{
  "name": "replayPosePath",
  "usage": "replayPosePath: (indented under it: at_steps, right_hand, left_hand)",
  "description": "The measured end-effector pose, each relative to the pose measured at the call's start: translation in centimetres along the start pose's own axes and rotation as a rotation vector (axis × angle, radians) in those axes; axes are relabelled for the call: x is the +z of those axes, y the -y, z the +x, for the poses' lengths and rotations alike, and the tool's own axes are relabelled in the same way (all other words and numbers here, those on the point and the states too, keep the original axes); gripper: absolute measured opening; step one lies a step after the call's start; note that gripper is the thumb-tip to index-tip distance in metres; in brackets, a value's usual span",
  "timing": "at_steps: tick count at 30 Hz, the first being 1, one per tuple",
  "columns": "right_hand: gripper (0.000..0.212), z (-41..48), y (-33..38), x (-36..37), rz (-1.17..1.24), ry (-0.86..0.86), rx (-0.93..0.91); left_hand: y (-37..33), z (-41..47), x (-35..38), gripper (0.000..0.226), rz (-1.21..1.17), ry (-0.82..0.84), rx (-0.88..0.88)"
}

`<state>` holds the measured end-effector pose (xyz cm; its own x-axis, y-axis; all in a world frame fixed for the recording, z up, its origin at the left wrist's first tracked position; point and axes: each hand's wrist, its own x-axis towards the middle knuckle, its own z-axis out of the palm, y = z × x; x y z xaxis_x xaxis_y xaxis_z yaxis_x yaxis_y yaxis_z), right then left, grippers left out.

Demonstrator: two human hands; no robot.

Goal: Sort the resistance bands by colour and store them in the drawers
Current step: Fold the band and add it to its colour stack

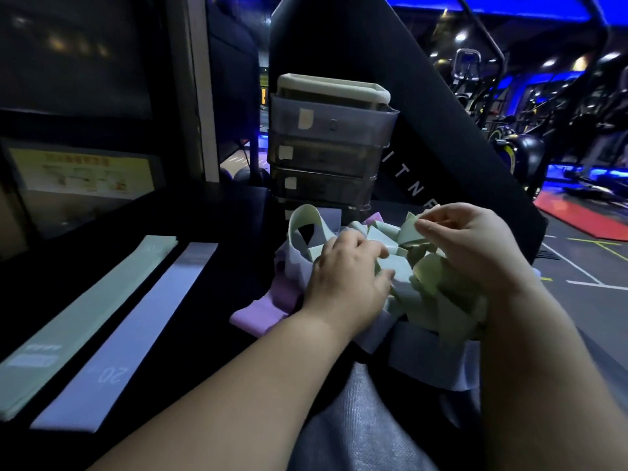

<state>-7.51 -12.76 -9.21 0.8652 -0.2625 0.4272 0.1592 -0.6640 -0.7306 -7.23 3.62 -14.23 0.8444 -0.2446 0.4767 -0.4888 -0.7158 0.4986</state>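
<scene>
A tangled heap of resistance bands (431, 283) in pale green, lavender and purple lies on the black surface in front of me. My left hand (346, 270) rests on the heap with its fingers curled into the green and lavender bands. My right hand (472, 239) pinches the edge of a green band (409, 229) at the top of the heap. A purple band (261, 311) sticks out at the heap's left. Laid flat at the left are a green band stack (85, 317) and a lavender band (132, 331). Behind the heap stands a grey drawer tower (326, 147), its drawers closed.
The black surface (221, 232) runs from the left wall to the drawers. A black padded upright (441, 130) rises behind the tower. A yellow notice (81, 171) hangs on the left wall. Gym machines (516, 144) and a red mat (584, 215) are at the right.
</scene>
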Motion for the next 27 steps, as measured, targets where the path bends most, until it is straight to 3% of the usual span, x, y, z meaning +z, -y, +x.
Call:
replayPosePath:
  at_steps: [4,9,19,27]
  right_hand:
    - [0.007,0.1,-0.1,0.9,0.069,-0.031,0.050]
    - [0.011,0.4,-0.9,1.0,0.149,-0.046,0.129]
    - [0.007,0.7,-1.3,1.0,0.260,-0.062,0.145]
    - [0.023,-1.3,0.3,-0.5,0.260,0.309,-0.005]
  left_hand:
    - [-1.5,-0.5,0.8,0.056,-0.086,0.082,0.114]
    - [-1.3,-0.8,1.8,0.053,0.017,0.220,0.140]
    - [-2.1,-0.5,2.0,0.036,-0.090,0.091,0.123]
    - [-0.5,-0.1,0.1,0.007,-0.414,-0.058,-0.030]
